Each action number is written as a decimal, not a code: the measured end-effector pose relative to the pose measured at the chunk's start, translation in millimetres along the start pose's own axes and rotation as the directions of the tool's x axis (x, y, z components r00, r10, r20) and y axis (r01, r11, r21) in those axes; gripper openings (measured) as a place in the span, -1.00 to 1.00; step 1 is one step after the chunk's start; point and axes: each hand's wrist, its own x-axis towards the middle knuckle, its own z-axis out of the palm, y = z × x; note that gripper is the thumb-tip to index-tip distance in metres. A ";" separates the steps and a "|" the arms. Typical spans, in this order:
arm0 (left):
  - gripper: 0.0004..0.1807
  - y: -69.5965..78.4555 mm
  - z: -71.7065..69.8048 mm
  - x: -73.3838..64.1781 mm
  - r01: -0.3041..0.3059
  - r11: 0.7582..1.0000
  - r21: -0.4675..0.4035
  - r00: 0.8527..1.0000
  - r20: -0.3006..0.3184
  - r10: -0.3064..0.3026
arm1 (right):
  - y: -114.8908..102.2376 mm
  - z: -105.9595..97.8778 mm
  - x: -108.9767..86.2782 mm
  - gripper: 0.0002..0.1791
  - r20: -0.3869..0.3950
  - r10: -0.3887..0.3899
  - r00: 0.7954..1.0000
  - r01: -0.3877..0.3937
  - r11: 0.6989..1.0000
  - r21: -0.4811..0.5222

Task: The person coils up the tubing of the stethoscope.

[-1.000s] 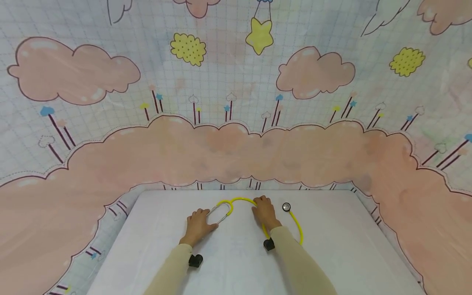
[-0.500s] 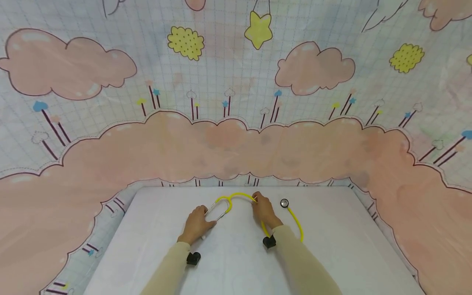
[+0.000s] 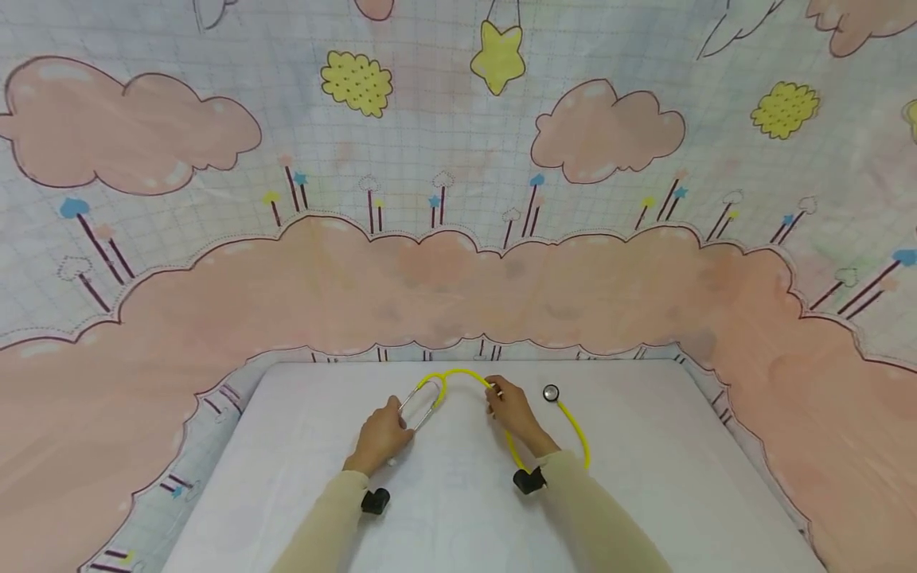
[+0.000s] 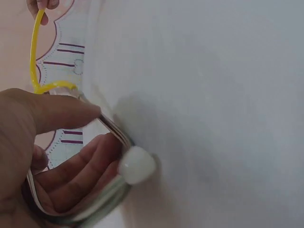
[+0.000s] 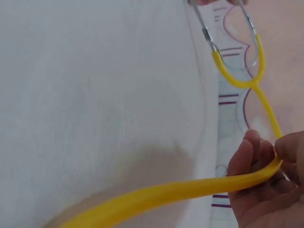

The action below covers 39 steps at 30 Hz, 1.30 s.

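A stethoscope with yellow tubing spans both hands over the white table. My left hand grips its metal ear tubes, thumb on one side and fingers on the other. A white eartip sticks out past the fingers in the left wrist view. Between thumb and fingers, my right hand pinches the yellow tube beyond the Y-shaped fork. From there the tube loops back beneath the right wrist and curves out to the round chestpiece, which lies on the table to the right.
The white tabletop ends at a back edge just beyond the hands. Behind and beside it hangs a cloth printed with clouds and stars. A black wrist camera sits at the left cuff, another black wrist camera at the right.
My right hand has gone from lying over the tube to pinching it, and has shifted slightly left. The ear tubes stand closer together in the left hand. The chestpiece stays on the table.
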 end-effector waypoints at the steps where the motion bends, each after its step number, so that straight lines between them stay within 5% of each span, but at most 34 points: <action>1: -0.69 0.4 -0.1 -0.6 -0.001 1.000 -0.001 1.000 0.001 0.001 | -1.3 0.3 -1.8 -0.67 0.009 -0.007 1.000 0.007 1.000 0.003; 8: -0.84 5.3 1.0 0.7 -0.044 0.995 -0.094 0.999 0.013 0.046 | -3.8 -1.3 -8.5 -0.69 -0.012 -0.034 0.999 0.034 0.999 -0.001; 16: -0.65 1.5 -3.0 0.7 0.039 0.949 -0.314 0.993 0.121 0.000 | -8.2 -2.9 -8.4 -0.68 0.009 -0.019 1.000 0.019 1.000 0.007; 20: -0.58 -0.2 -4.7 1.4 0.094 0.872 -0.480 0.981 0.195 0.002 | -10.4 -2.3 -6.4 -0.69 -0.016 -0.033 0.999 0.034 0.998 0.047; 24: -0.56 -4.4 -1.7 2.1 0.176 0.760 -0.626 0.955 0.296 0.023 | -13.4 -1.0 -6.1 -0.71 -0.041 -0.044 0.998 0.048 0.995 0.092; 32: -0.60 -9.0 5.5 -1.5 0.265 0.610 -0.747 0.910 0.404 0.098 | -14.3 -3.3 -9.5 -0.71 -0.039 -0.050 0.998 0.054 0.992 0.114; 36: -0.65 -7.3 5.7 -4.7 0.318 0.520 -0.793 0.860 0.472 0.194 | -12.3 -6.9 -11.5 -0.71 -0.054 -0.039 0.998 0.045 0.993 0.106; 39: -0.61 -4.5 7.1 -8.1 0.339 0.525 -0.781 0.816 0.522 0.249 | -8.9 -9.1 -13.4 -0.72 -0.052 -0.038 0.998 0.043 0.994 0.101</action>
